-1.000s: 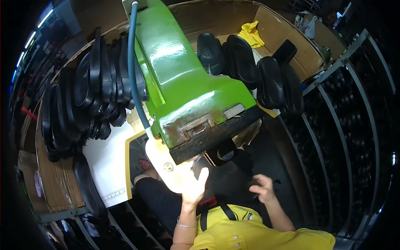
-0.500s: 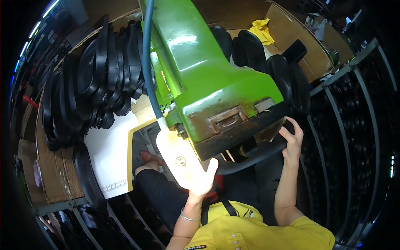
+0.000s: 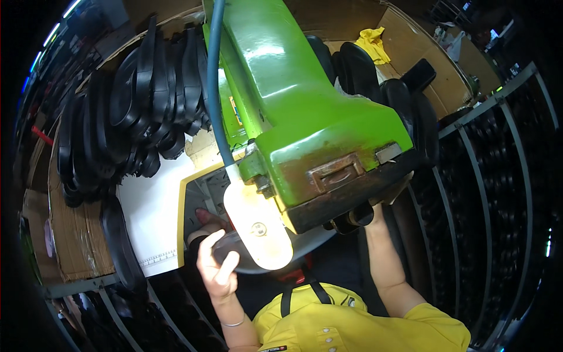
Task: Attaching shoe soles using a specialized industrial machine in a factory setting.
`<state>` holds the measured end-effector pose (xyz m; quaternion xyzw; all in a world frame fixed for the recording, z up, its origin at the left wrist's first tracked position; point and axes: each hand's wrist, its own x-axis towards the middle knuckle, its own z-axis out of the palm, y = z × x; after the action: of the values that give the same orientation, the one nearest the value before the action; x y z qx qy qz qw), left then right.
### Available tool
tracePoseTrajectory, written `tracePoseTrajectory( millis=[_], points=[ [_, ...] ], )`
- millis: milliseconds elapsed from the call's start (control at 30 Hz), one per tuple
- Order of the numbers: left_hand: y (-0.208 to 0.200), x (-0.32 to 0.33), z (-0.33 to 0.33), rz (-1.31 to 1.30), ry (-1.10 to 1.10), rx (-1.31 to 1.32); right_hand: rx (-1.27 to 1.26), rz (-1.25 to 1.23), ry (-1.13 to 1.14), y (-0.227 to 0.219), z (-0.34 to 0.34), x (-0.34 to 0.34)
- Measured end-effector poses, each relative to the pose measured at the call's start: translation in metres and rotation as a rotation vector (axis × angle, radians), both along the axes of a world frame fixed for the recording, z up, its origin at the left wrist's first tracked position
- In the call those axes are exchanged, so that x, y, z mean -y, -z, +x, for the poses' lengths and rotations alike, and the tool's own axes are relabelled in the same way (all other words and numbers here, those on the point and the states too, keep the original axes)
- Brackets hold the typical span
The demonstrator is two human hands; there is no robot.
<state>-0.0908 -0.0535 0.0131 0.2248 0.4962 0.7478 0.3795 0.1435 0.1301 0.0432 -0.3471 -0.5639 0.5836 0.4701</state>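
Note:
A green sewing-type machine arm (image 3: 328,132) with a worn dark lower edge fills the middle of the view. Under its head lies a dark, curved shoe sole (image 3: 311,242), largely covered by the head and the bright lamp (image 3: 258,229). My left hand (image 3: 217,270) is closed around the sole's left end, thumb and fingers on either side, just left of the lamp. My right hand (image 3: 377,216) reaches up under the right side of the head, its fingers hidden there. A dark round machine part (image 3: 359,215) shows beside it.
Black soles (image 3: 141,94) pile up at the left, above a cardboard box (image 3: 85,243). More soles (image 3: 358,73) and a yellow cloth (image 3: 372,44) sit behind the machine. A white board (image 3: 146,217) stands left of the lamp; metal racks (image 3: 484,193) run along the right.
My left hand has moved left and down from over the lamp to the sole's left end. My right hand has moved left, under the head. The view has shifted slightly.

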Motion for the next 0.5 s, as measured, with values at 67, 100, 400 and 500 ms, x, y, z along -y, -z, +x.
tracePoseTrajectory(
  millis=[67, 100, 400, 500],
  points=[
    [0.004, 0.015, -0.009, -0.039, -0.029, 0.033, -0.013, -0.009, -0.03, 0.001, -0.009, 0.011],
    [0.013, 0.026, -0.016, -0.024, 0.048, 0.006, -0.013, -0.018, -0.043, 0.005, -0.012, 0.016],
    [0.039, 0.081, -0.036, -0.147, 0.135, 0.1, 0.165, 0.349, 0.002, 0.012, -0.046, 0.044],
    [0.021, 0.054, -0.035, -0.509, 0.714, -0.67, 0.134, 0.196, -0.056, 0.029, -0.045, 0.045]
  ],
)
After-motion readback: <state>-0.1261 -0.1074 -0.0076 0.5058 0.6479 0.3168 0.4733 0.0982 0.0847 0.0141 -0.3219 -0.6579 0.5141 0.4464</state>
